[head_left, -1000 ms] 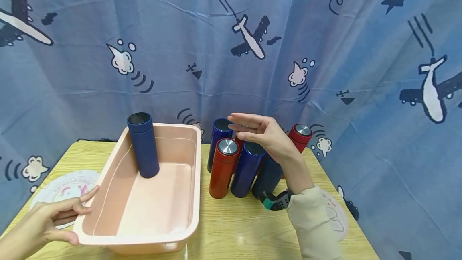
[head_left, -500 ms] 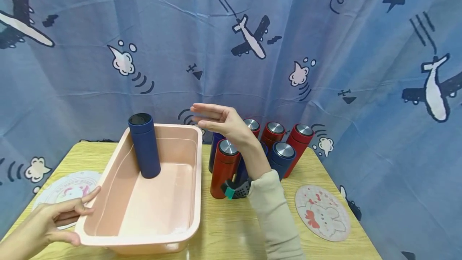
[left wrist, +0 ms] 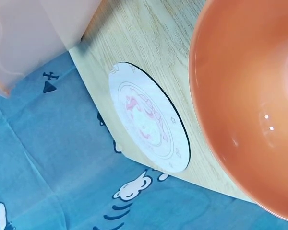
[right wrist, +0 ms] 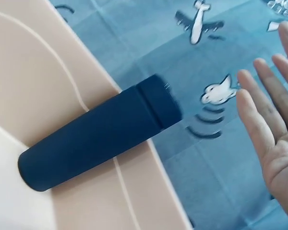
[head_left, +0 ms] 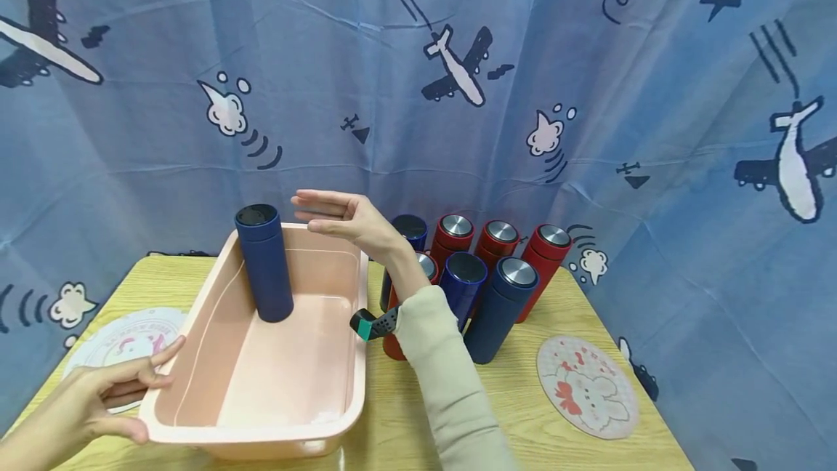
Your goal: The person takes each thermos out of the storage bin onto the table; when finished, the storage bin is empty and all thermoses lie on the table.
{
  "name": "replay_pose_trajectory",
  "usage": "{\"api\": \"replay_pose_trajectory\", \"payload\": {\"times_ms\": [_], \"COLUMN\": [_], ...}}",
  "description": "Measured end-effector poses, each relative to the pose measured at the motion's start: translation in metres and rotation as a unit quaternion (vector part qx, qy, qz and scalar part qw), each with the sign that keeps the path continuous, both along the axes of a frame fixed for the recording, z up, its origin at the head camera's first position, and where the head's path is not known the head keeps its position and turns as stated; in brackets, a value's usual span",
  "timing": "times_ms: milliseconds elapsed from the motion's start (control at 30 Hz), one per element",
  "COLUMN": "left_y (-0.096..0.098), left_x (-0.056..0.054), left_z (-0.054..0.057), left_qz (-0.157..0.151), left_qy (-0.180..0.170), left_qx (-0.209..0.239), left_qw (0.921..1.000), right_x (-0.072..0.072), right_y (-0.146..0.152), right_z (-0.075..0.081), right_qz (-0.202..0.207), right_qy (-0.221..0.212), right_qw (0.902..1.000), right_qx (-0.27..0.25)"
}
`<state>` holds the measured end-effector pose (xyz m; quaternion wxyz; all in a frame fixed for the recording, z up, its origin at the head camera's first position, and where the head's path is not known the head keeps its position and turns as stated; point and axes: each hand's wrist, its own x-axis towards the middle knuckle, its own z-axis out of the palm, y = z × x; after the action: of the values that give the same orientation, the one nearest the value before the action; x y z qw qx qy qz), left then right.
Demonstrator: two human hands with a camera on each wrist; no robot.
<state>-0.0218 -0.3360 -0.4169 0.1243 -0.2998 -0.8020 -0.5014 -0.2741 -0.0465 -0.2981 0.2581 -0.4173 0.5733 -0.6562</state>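
A dark blue thermos bottle (head_left: 264, 264) with a black lid stands in the far left corner of the pale pink tub (head_left: 361, 355), tilted slightly against its wall. My right hand (head_left: 356, 220) hovers over the tub's back right corner, fingers extended toward the bottle's lid. The right wrist view has this hand (right wrist: 276, 139) apart from the blue bottle (right wrist: 101, 134), palm showing and nothing held. At the tub's front left corner, my left hand (head_left: 111, 395) grips the rim with thumb and fingers. The left wrist view leaves that hand out.
Right of the tub stand several thermos bottles, among them a red one (head_left: 544, 256) and a blue one (head_left: 500, 311). Round printed mats lie at left (head_left: 127, 344) and right (head_left: 588, 387). An orange bowl (left wrist: 240, 96) fills the left wrist view's right side. A curtain (head_left: 418, 137) hangs behind.
My right hand has moved left, from above the group of bottles to the tub's back right corner, close to the blue bottle. The left hand keeps its hold on the rim.
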Motion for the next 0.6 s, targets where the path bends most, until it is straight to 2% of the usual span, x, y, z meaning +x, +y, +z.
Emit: {"api": "replay_pose_trajectory", "payload": {"times_ms": [233,400,600], "left_y": [-0.002,-0.001,0.001], "left_x": [-0.001,-0.001,0.000], "left_z": [-0.002,0.001,0.005], "left_qz": [-0.008,-0.004,-0.019], "left_qy": [0.014,0.002,-0.018], "left_qx": [0.016,0.009,0.011], "left_qw": [0.9998,1.0000,0.9996], "right_x": [-0.012,-0.020,-0.028], "right_y": [-0.022,-0.034,-0.051], "right_z": [-0.017,-0.026,-0.036], "right_qz": [0.007,-0.009,0.000], "right_qy": [-0.031,-0.037,-0.048], "right_qw": [0.9995,0.9993,0.9988], "right_qx": [-0.004,-0.001,0.007]}}
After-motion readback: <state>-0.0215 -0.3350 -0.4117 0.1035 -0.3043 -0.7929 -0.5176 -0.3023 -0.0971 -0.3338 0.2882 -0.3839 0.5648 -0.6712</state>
